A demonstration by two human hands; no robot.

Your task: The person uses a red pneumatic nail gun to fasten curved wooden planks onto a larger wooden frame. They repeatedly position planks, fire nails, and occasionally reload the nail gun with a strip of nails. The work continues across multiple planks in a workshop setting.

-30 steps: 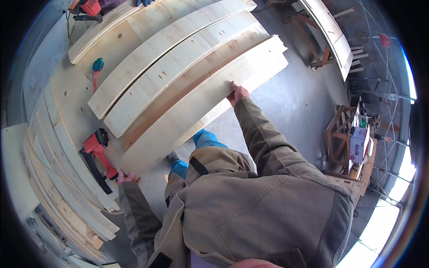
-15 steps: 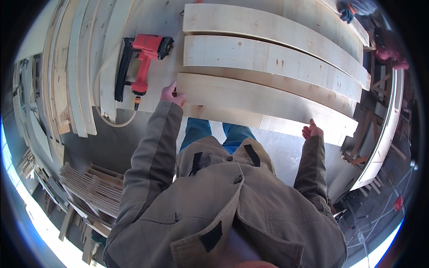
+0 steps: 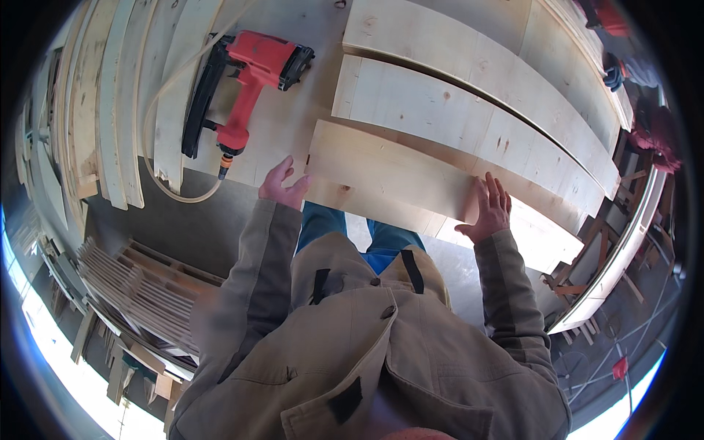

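Note:
In front of me, the nearest pale wooden board (image 3: 396, 161) lies across the work surface. Just off its left end is my left hand (image 3: 284, 185), with thumb and fingers apart and nothing in it. My right hand (image 3: 490, 211) has its fingers spread over the board's near side; whether the fingertips press on the wood I cannot tell. Beyond lie a second board (image 3: 440, 110) and a third board (image 3: 447, 51), roughly parallel, with dark gaps between. A red and black nail gun (image 3: 253, 81) rests to the left of these boards.
From the nail gun an air hose (image 3: 150, 125) loops leftward. Several long planks (image 3: 117, 103) lie at the far left. Thin slats (image 3: 132, 293) are stacked at the lower left. A co-worker's dark-gloved hand (image 3: 614, 73) shows at the far right, near the boards' ends.
My right hand has moved left along the near board and its fingers have spread. My left hand has come off the board's left end and opened. The view has shifted.

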